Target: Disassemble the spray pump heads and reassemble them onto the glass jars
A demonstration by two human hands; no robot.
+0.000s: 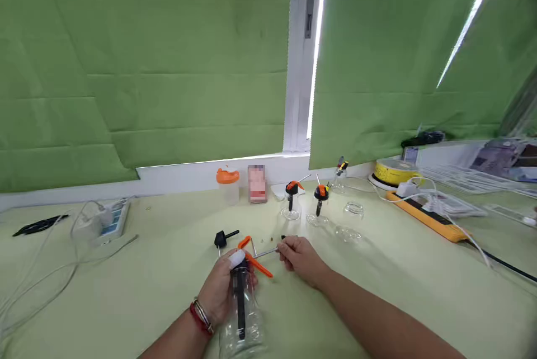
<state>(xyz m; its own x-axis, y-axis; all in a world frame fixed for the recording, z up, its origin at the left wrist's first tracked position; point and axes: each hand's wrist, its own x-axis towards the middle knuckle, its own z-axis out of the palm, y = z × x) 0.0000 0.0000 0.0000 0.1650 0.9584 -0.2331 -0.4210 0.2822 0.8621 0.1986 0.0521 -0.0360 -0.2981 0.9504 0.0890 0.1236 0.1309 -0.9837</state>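
My left hand (226, 283), with white wrapping on the thumb, is closed around the neck of a clear bottle (251, 331). The bottle has a black top and a black strip (240, 303) hanging down it; an orange lever (260, 267) crosses its top. My right hand (298, 258) pinches the end of a thin metal rod (266, 252) that reaches toward the orange lever. Whether the rod's far end joins the bottle top is hidden. Just beyond my left hand lies a black stopper with a side stem (221, 239).
Two similar clear bottles with black-and-orange tops (291, 202) (321, 202) stand ahead. Nearby are clear glass pieces (353, 209), an orange-lidded cup (228, 188) and a pink box (257, 185). Orange power strip (423, 216) and yellow spool (394, 173) lie right; white cables (75, 258) left.
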